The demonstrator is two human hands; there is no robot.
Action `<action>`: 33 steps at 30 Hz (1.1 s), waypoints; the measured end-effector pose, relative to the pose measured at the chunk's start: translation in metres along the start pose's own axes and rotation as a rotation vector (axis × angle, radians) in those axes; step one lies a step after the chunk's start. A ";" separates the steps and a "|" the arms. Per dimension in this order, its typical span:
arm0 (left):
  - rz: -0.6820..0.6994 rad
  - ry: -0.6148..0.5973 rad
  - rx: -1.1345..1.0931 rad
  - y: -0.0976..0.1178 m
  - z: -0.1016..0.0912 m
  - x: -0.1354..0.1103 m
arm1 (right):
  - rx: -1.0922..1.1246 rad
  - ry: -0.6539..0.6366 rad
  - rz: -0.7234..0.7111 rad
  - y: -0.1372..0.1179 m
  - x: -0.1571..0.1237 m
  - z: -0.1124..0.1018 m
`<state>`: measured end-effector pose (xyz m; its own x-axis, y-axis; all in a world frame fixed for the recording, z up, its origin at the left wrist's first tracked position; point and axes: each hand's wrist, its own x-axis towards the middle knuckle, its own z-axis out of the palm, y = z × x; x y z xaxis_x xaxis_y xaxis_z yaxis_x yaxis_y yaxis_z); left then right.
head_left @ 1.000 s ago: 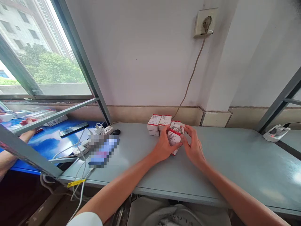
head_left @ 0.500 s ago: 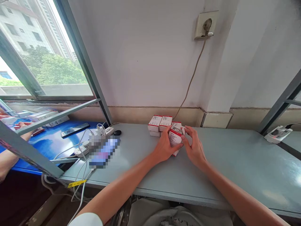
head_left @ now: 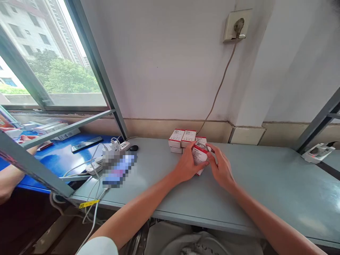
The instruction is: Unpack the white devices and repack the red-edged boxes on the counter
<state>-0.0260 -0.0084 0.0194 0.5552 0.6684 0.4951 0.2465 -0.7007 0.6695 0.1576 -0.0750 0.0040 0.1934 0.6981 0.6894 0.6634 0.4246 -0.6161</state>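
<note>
A small red-and-white carton (head_left: 198,156) stands tilted on the grey table (head_left: 265,184), held between both hands. My left hand (head_left: 187,164) wraps its left side, thumb along the front. My right hand (head_left: 220,166) presses against its right side and top, fingers bent over the top flap. Just behind stand several matching red-and-white cartons (head_left: 183,139) in a stacked group near the wall.
A white power strip (head_left: 106,159) with plugs and cables lies left, beside a blurred phone (head_left: 118,170) and a small black object (head_left: 134,148). A cord runs up to a wall socket (head_left: 236,25). Another person's arm (head_left: 10,177) rests at a blue table (head_left: 61,156) left. A white device (head_left: 317,151) sits far right.
My right hand's fingers have come down over the carton's top, whose flap was open a second ago. The view has shifted slightly.
</note>
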 end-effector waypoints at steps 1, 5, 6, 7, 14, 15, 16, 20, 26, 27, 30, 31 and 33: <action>0.002 0.003 0.003 0.000 0.000 0.000 | 0.000 0.004 -0.011 0.000 0.000 0.000; 0.013 0.014 -0.002 -0.001 0.001 0.000 | -0.002 -0.012 -0.038 0.001 0.000 0.001; 0.015 0.017 -0.004 -0.001 0.001 0.000 | -0.004 -0.020 -0.043 0.001 0.001 0.001; 0.015 0.019 -0.003 -0.001 0.001 0.000 | -0.006 -0.026 -0.049 0.001 0.001 0.001; 0.012 0.008 0.004 0.002 0.000 0.000 | -0.017 -0.038 -0.038 0.000 0.002 -0.001; 0.011 0.011 0.006 0.002 0.000 0.000 | -0.015 -0.032 -0.032 0.000 0.002 -0.001; 0.010 0.011 0.006 0.002 0.000 0.000 | -0.012 -0.025 -0.024 0.000 0.002 -0.001; -0.003 0.001 -0.002 0.003 -0.001 0.000 | 0.014 0.000 -0.005 0.001 0.000 0.001; 0.010 -0.022 -0.027 0.003 0.000 0.001 | 0.007 -0.023 -0.017 0.000 0.002 0.000; 0.016 -0.023 -0.025 0.002 0.001 0.001 | 0.006 -0.028 -0.020 0.000 0.002 -0.001; 0.015 -0.025 -0.009 0.002 0.002 0.001 | 0.011 -0.026 -0.042 0.000 0.003 -0.001; 0.006 -0.023 0.002 0.003 0.003 0.001 | 0.013 -0.022 -0.050 0.001 0.003 0.000; -0.016 -0.013 0.027 0.004 0.004 0.001 | 0.014 -0.015 -0.055 0.001 0.003 0.000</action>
<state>-0.0213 -0.0117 0.0205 0.5610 0.6763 0.4775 0.2762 -0.6966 0.6621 0.1589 -0.0722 0.0058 0.1459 0.6817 0.7170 0.6626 0.4708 -0.5825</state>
